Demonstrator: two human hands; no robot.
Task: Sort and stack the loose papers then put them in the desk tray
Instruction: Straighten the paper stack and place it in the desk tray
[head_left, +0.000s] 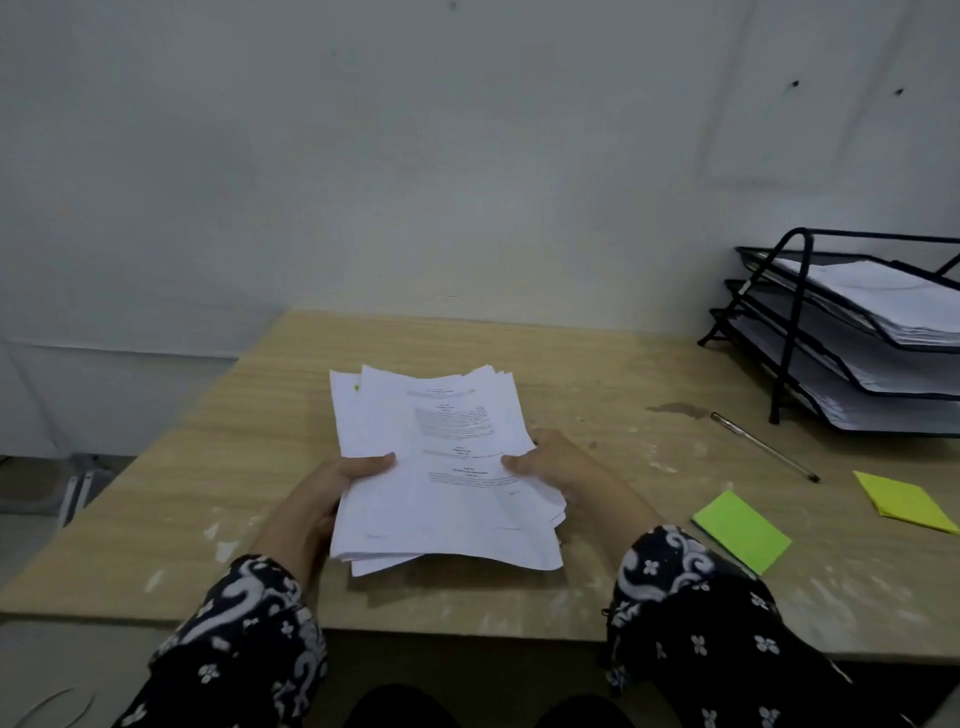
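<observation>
A loose stack of white printed papers (441, 467) is held just above the wooden desk (597, 374), its edges uneven and fanned. My left hand (332, 483) grips the stack's left side, thumb on top. On the stack's right side my right hand (556, 462) grips it the same way, thumb on the top sheet. A black wire desk tray (795, 291) with three tiers stands at the back right of the desk; each tier holds papers.
A pen (763, 447) lies in front of the tray. A green sticky-note pad (743, 530) and a yellow one (904, 501) lie at the right. The wall rises behind the desk. The desk's left edge drops to the floor.
</observation>
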